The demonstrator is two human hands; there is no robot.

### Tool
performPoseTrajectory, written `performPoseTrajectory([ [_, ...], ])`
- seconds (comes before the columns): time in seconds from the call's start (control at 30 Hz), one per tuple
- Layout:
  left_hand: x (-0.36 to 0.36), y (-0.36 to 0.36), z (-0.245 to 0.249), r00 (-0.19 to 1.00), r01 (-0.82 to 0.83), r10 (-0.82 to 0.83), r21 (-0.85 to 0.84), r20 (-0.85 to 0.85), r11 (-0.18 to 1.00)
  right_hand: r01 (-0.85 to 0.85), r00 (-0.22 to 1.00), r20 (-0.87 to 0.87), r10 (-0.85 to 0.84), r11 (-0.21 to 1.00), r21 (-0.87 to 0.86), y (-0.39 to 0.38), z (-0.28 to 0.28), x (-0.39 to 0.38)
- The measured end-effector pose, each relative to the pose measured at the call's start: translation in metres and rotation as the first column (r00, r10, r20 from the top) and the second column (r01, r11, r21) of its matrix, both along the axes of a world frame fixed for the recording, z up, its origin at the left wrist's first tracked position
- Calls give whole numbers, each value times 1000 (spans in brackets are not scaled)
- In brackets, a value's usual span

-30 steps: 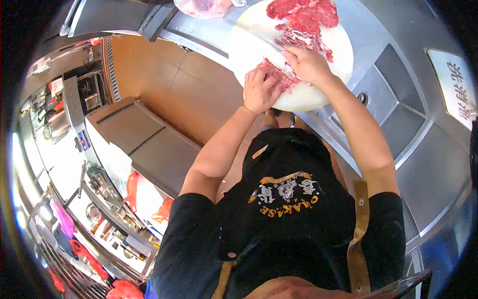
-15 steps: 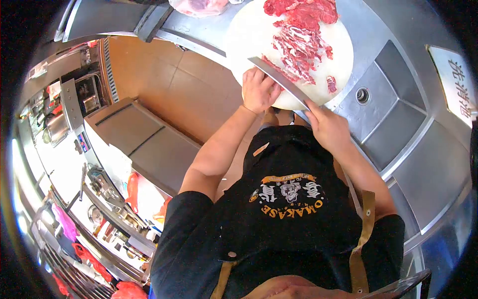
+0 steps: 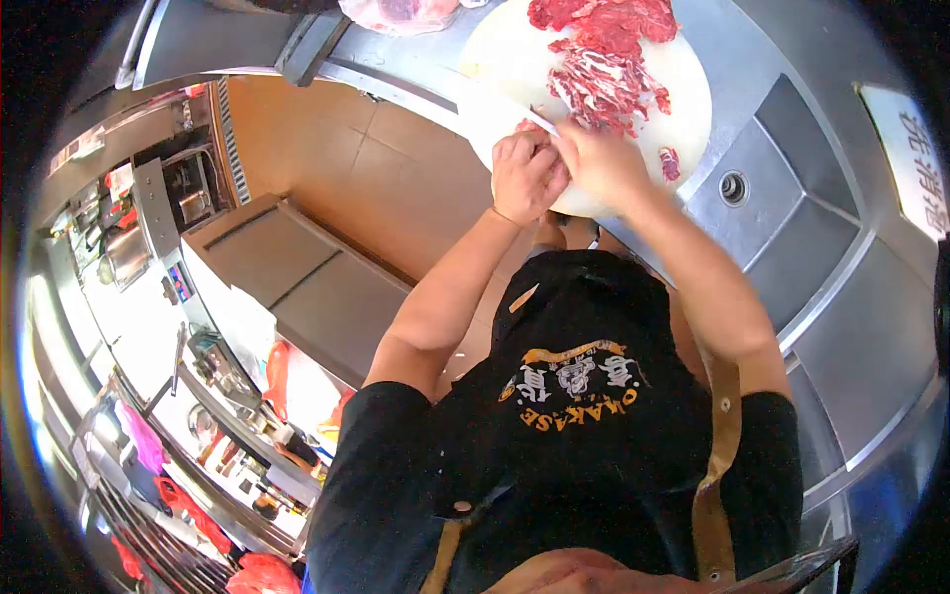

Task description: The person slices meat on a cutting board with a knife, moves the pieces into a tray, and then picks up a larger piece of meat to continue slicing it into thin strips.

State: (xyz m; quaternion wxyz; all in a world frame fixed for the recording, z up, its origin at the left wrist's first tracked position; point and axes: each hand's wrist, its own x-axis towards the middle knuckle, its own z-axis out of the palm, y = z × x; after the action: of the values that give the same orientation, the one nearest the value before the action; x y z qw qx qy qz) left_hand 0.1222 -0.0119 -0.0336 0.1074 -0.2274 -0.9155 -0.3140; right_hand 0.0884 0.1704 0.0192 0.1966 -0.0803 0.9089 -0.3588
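Observation:
A round pale cutting board (image 3: pixel 495 59) carries red raw meat (image 3: pixel 609 30) at the top, with a heap of cut red-and-white strips (image 3: pixel 604 87) below it. My right hand (image 3: pixel 601 166) is closed round a knife (image 3: pixel 540 121); only part of its blade shows, pointing up and left. Beside it, at the board's near edge, my left hand (image 3: pixel 528 176) has curled fingers against a piece of meat (image 3: pixel 527 127), mostly hidden by the fingers and blade. A small separate piece (image 3: pixel 670 163) lies near the board's right edge.
Right of the board is a steel sink (image 3: pixel 767 168) with a round drain (image 3: pixel 733 188). Bagged meat (image 3: pixel 401 12) rests on the counter at the top. A steel cabinet (image 3: pixel 297 267) stands to the left, beyond it shelves with utensils and red bags (image 3: pixel 262 574).
My right hand has moved up and left with the knife, close against my left hand. Less of the blade shows. The whole view has shifted slightly.

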Motion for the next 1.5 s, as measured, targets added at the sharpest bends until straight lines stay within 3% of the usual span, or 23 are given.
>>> performPoseTrajectory([
  [0.07, 1, 3, 3, 1000, 8, -8, 7, -6, 1000, 46, 993, 109, -45, 999, -7, 9, 15, -28],
  [0.13, -1, 4, -3, 1000, -2, 3, 16, -31, 1000, 105, 994, -15, -104, 991, 82, 23, 27, -36],
  [0.23, 3, 4, -6, 999, -27, 28, 54, -29, 998, 142, 979, -154, -136, 990, 25, 44, 39, -1],
  [0.37, 6, 2, -8, 1000, -24, 24, 5, -16, 1000, -36, 999, 18, 33, 989, 147, 55, 62, 73],
  [0.47, 6, 3, -4, 999, -19, 18, -19, -33, 1000, -24, 999, -25, 29, 983, 181, 69, 69, 112],
  [0.67, 5, 3, -10, 1000, -16, 16, 6, -26, 1000, -90, 996, 24, 87, 971, 220, 36, 42, 69],
  [0.87, 2, 8, 0, 999, -30, 29, -4, -27, 1000, -38, 999, 38, 32, 985, 169, 81, 49, 117],
  [0.97, 2, 8, -4, 999, -38, 38, 7, -25, 999, -18, 999, 36, 14, 993, 114, 58, 28, 82],
  [1.03, 0, 7, -7, 999, -28, 29, 33, -25, 999, -50, 996, -72, 47, 998, -36, 25, -9, 33],
  [1.1, 9, 3, -4, 1000, 0, 0, 40, -4, 999, -75, 990, 118, 80, 996, -43, 10, 3, -30],
  [1.17, 3, 1, -4, 1000, 19, -19, 48, 2, 999, 77, 996, 43, -79, 996, 34, 12, 10, -31],
  [1.2, 6, 2, 1, 1000, 4, -3, 48, -12, 999, 154, 988, 12, -155, 986, 71, 15, 15, -24],
  [1.27, 7, 0, -4, 1000, -21, 22, 83, -17, 996, 144, 989, -43, -143, 990, 10, 34, 36, 6],
  [1.33, 9, 0, -6, 999, -30, 32, 70, -16, 997, -24, 993, -111, 34, 995, 94, 54, 49, 49],
  [1.4, 6, 0, -6, 999, -27, 27, 6, -25, 1000, -61, 996, 69, 51, 985, 159, 61, 74, 82],
  [1.5, 5, 2, -3, 998, -19, 20, 32, -53, 999, 3, 993, -114, 10, 994, 113, 70, 72, 114],
])
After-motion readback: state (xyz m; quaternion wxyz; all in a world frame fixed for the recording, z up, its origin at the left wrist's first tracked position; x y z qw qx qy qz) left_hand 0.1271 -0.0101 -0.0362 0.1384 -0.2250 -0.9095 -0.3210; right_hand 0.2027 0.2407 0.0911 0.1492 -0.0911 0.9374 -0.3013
